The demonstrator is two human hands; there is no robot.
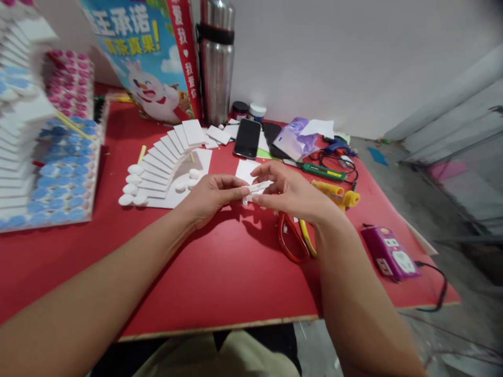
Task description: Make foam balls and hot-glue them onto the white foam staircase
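Near the middle of the table, my left hand (220,196) pinches one end of a rolled or folded strip of thin white paper (260,187) between thumb and fingertips. My right hand (288,191) is curved around the strip's other end, thumb and index finger apart; whether a fingertip touches it is hard to see. A flat white sheet (244,168) lies just behind the strip. Under my right wrist are scissors with red handles (293,243), partly hidden. Left of my left hand stands a fan-shaped row of white slabs (157,165), with small white oval pieces (133,188) beside it.
A larger stepped white model with blue and pink pieces (58,178) fills the left. Behind stand a printed bag (145,63) and a steel flask (217,68). A phone (247,138), green tool (324,171), yellow glue gun (338,195) and purple box (391,254) lie around the right.
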